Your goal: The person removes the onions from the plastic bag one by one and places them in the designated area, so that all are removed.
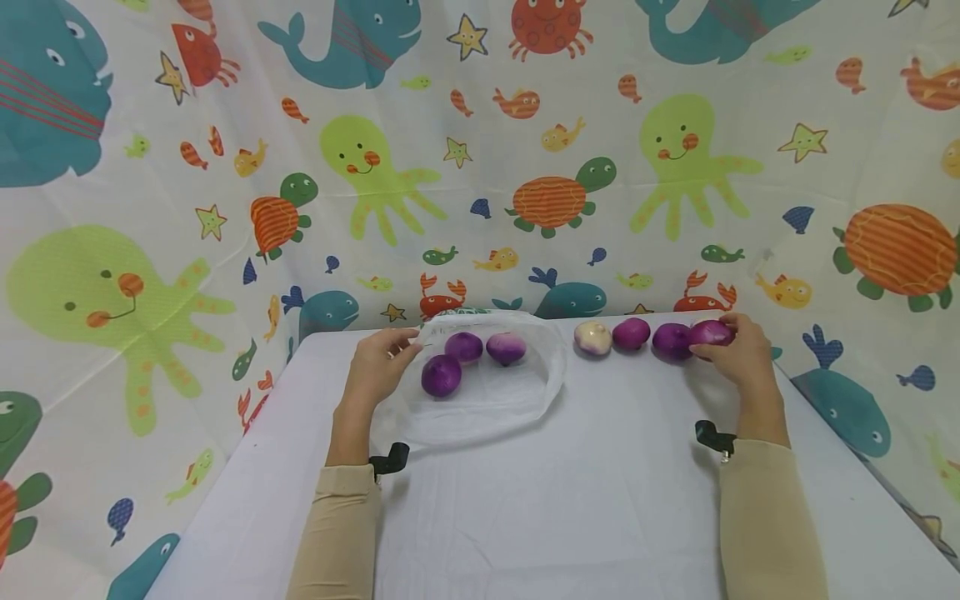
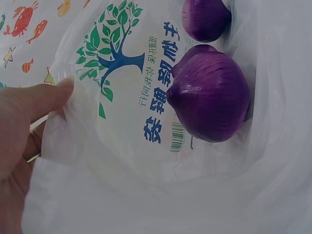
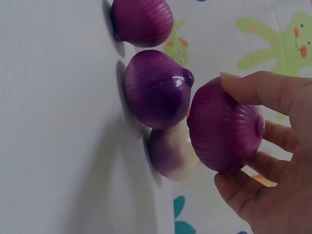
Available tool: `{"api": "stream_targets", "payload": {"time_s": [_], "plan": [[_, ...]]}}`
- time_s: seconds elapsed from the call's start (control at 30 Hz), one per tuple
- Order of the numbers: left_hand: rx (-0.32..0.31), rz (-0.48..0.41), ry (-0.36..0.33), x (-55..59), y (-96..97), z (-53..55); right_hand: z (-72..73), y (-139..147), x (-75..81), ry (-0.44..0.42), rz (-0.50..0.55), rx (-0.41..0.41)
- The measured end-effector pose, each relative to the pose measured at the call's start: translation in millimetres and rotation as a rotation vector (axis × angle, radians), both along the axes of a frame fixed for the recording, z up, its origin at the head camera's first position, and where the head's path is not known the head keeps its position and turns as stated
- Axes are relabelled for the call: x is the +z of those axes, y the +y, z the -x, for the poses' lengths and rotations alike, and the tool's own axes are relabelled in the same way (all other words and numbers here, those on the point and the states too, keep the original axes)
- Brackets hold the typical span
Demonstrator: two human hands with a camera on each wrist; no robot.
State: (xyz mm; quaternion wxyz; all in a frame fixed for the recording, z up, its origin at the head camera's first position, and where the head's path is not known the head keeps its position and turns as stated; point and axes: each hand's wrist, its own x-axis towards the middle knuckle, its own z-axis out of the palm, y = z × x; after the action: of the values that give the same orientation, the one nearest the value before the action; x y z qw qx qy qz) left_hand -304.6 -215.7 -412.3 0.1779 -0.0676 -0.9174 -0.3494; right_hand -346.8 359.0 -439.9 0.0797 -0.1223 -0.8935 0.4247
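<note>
My left hand (image 1: 380,367) pinches the left rim of a white plastic bag (image 1: 480,417), thumb inside and fingers behind. The bag lies with its mouth spread wide. Inside it sit three purple onions; one onion (image 2: 209,95) shows large in the left wrist view, over the bag's printed tree and blue lettering. At the back right, my right hand (image 1: 742,350) grips a purple-red onion (image 3: 224,126) between thumb and fingertips, raised off the table. Close beside it is a dark purple onion (image 3: 158,90), and a pale, purple-blotched onion (image 3: 173,151) lies partly hidden behind.
Along the table's back edge, left of my right hand, stand a cream-white onion (image 1: 592,339) and a magenta onion (image 1: 631,333). A white cloth covers the table (image 1: 555,517). Behind it hangs a curtain (image 1: 480,167) printed with sea animals.
</note>
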Motion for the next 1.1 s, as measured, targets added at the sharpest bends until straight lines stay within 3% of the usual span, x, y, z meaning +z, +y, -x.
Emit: {"api": "stream_targets", "payload": {"time_s": [0.3, 0.53, 0.73, 1.1], "plan": [[0.006, 0.006, -0.006, -1.1, 0.3, -0.1, -1.9, 8, -1.4, -0.048, 0.017, 0.001], [0.005, 0.005, -0.017, -0.1, -0.4, -0.2, -7.3, 16, -0.9, -0.097, -0.012, 0.027], [0.008, 0.009, -0.024, 0.4, -0.4, -0.3, -9.5, 18, -0.5, -0.121, -0.036, 0.003], [0.009, 0.005, -0.013, -0.1, 0.2, -0.7, -7.3, 28, -11.0, -0.153, -0.092, 0.008]]}}
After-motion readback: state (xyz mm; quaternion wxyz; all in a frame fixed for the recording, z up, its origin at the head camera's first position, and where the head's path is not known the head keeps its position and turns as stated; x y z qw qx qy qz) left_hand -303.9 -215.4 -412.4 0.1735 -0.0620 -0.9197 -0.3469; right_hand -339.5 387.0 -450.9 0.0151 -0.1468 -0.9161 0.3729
